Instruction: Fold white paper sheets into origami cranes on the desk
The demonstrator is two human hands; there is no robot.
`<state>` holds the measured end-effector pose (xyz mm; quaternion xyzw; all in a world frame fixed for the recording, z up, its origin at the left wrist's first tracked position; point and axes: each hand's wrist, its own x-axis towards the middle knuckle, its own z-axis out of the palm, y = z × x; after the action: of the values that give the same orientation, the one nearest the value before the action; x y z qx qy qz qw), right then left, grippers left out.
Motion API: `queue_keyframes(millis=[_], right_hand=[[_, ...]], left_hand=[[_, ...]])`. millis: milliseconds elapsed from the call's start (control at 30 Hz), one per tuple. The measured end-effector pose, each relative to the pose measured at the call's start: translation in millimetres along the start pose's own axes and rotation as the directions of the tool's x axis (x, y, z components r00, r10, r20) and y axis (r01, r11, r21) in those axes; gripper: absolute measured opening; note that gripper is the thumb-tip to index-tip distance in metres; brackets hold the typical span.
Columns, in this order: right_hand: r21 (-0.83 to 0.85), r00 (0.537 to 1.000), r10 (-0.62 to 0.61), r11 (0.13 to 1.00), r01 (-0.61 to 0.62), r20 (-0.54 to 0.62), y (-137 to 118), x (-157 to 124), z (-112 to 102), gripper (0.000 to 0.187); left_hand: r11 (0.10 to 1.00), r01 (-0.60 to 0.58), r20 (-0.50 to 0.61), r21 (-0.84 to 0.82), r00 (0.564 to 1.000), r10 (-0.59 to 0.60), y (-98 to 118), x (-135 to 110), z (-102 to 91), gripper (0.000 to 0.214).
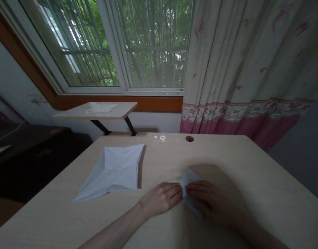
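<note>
Small folded paper [189, 180] pressed flat on the worktop [252, 180]
A larger folded sheet [114, 171] is laid well to the left; the left hand [161, 199] is curled at the paper's edge, its grip not discernible; the right hand [213, 202] is spread open upon it.

Both hands lay close together on the pale surface [252, 180]. The left hand [161, 200] had bent fingers [175, 193] touching a small folded paper [190, 178]; it was not clear if they gripped it. The right hand [213, 202] lay flat on that paper. A bigger white folded paper [114, 171] sat well off to the left. Behind were a round hole [189, 138], a little shelf [96, 112], a window [148, 45] and a curtain [252, 69].
</note>
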<state>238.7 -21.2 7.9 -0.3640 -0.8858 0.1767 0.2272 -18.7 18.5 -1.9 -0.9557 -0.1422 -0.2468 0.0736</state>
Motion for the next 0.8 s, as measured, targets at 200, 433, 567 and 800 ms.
queue_keyframes(millis=[200,433,567,800], right_hand=[[0.03,0.996,0.013,0.999,-0.015,0.088,1,0,-6,0.076],[0.012,0.994,0.026,1.0,-0.027,0.105,-2,1,-3,0.088],[0.016,0.996,0.012,1.0,-0.013,0.094,-4,0,-4,0.091],[0.033,0.997,-0.069,0.997,0.068,0.046,-4,0,-7,0.056]], left_hand=[[0.998,0.048,-0.001,-0.046,0.999,-0.048,-1,3,-3.2,0.018],[0.954,0.233,0.005,-0.188,0.972,-0.236,-3,4,-6.3,0.018],[0.941,0.252,-0.006,-0.224,0.966,-0.26,-4,3,-5.7,0.018],[0.9,0.274,0.05,-0.34,0.961,-0.274,-2,5,-11.0,0.019]])
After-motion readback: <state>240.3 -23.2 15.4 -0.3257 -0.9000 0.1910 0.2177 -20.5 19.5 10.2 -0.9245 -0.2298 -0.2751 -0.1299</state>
